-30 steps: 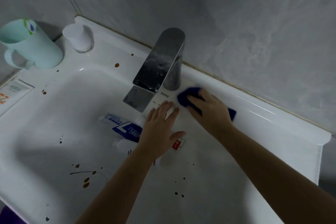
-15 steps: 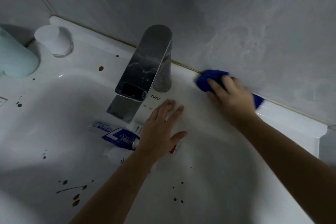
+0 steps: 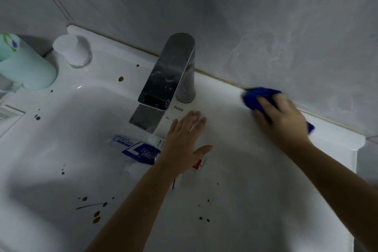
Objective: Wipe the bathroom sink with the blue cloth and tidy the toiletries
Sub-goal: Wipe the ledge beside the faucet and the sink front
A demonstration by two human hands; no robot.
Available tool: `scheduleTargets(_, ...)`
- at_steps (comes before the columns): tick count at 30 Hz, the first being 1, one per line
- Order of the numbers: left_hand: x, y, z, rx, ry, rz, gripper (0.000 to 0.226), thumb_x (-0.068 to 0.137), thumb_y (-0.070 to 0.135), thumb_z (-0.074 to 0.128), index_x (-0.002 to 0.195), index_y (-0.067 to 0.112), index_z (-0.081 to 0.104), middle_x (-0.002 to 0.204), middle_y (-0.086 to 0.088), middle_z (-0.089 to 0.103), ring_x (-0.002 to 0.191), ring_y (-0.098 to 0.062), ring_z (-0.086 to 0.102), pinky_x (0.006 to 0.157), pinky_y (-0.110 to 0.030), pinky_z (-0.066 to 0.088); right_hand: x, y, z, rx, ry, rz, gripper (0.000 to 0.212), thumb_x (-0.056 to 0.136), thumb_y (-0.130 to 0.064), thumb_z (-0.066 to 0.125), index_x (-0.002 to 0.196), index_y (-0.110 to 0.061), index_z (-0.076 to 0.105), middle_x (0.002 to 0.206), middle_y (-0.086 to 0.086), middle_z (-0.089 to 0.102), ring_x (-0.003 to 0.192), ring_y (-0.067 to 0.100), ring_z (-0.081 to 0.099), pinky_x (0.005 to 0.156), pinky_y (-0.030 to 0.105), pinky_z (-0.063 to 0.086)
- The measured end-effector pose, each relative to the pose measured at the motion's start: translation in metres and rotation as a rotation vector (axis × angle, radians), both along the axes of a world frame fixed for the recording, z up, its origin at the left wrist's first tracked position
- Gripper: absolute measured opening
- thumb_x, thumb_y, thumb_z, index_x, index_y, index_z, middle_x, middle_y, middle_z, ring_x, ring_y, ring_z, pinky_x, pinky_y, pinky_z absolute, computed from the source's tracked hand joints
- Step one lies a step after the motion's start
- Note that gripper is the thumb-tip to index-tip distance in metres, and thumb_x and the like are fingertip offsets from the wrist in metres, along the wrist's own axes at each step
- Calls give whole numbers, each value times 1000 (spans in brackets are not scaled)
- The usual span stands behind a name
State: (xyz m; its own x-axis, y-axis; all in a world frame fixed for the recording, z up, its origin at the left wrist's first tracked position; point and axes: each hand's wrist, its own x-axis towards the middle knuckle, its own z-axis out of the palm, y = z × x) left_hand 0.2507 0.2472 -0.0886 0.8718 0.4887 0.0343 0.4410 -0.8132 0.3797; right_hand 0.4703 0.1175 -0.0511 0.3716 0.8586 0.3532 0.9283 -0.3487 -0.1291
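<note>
The white sink (image 3: 61,133) carries brown spots on its basin and rim. My right hand (image 3: 283,120) presses the blue cloth (image 3: 255,96) onto the back ledge, right of the chrome faucet (image 3: 169,80), close to the wall. Its fingers lie over the cloth, part of which shows behind my wrist. My left hand (image 3: 184,141) rests flat with straight fingers on the rim in front of the faucet base. In the basin under the spout lie a blue and white toothpaste tube (image 3: 139,149) and other small packets, partly hidden by my left hand.
A mint green cup (image 3: 24,67) and a small white capped jar (image 3: 71,51) stand on the left back corner. A flat packet (image 3: 8,116) lies at the far left edge. The grey wall rises right behind the ledge.
My right hand has slid the blue cloth to the right along the back ledge, away from the faucet base. My left hand has stayed in place on the rim.
</note>
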Motion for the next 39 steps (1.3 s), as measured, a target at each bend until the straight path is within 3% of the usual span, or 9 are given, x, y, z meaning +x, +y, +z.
scheduleTargets(4, -18, -8, 4, 3, -47, 53, 77, 89, 63, 25, 136, 4, 41, 146, -13, 36, 137, -22, 21, 106, -46, 19, -12, -49, 0, -90, 139, -8, 48, 88, -34, 37, 110, -1, 64, 94, 19, 58, 80, 38, 58, 67, 36, 47)
scheduleTargets(7, -31, -17, 3, -21, -129, 120, 68, 84, 52, 41, 130, 3, 47, 139, -16, 44, 129, -22, 29, 101, -45, 32, -29, 2, -2, -64, 114, 188, 41, 86, -31, 44, 104, -2, 67, 91, 20, 61, 75, 37, 61, 65, 34, 50)
scheduleTargets(12, -38, -21, 3, 29, -146, 191, 65, 84, 53, 42, 127, 5, 49, 134, -15, 49, 125, -22, 34, 98, -41, 29, -62, 67, -9, -120, 97, 423, 34, 83, -24, 53, 111, -9, 63, 102, 14, 60, 80, 30, 61, 64, 36, 53)
scheduleTargets(16, -42, -20, 1, -38, -137, 205, 66, 86, 56, 39, 129, 7, 47, 137, -13, 46, 127, -27, 39, 100, -41, 33, -32, -13, -1, -124, 105, 311, 36, 85, -26, 48, 109, -5, 65, 97, 15, 60, 78, 30, 61, 64, 34, 53)
scheduleTargets(20, -40, -23, 5, -29, -180, 193, 59, 85, 46, 44, 125, 4, 51, 133, -15, 50, 124, -23, 33, 97, -42, 33, -30, -24, -2, -114, 101, 181, 31, 80, -14, 67, 110, -5, 65, 92, 16, 59, 76, 32, 60, 65, 34, 51)
scheduleTargets(26, -39, -23, 7, 77, -190, 169, 57, 85, 45, 44, 123, 4, 51, 130, -17, 52, 123, -24, 35, 96, -45, 35, -70, 80, -10, -111, 82, 370, 40, 86, -32, 41, 111, -11, 63, 99, 14, 59, 79, 30, 59, 55, 35, 51)
scheduleTargets(32, 4, -33, 5, 79, -112, 18, 60, 89, 50, 35, 129, 6, 49, 136, -13, 48, 130, -25, 34, 103, -45, 29, -26, -27, -4, -55, 189, -105, 34, 81, -15, 67, 114, -8, 63, 102, 18, 58, 89, 37, 58, 64, 36, 47)
scheduleTargets(37, 41, -43, -1, 95, -103, -96, 59, 91, 51, 35, 126, 8, 53, 130, -15, 53, 125, -26, 38, 99, -42, 38, -20, -119, 3, 13, 243, -546, 36, 81, -24, 57, 111, -4, 65, 103, 23, 56, 82, 43, 57, 60, 38, 46)
scheduleTargets(39, 41, -42, -6, 114, -116, -101, 58, 87, 50, 41, 127, 9, 52, 130, -16, 53, 124, -26, 37, 100, -40, 34, -23, -108, -1, 40, 251, -559, 39, 81, -26, 52, 110, -4, 65, 103, 23, 57, 81, 42, 57, 59, 39, 47)
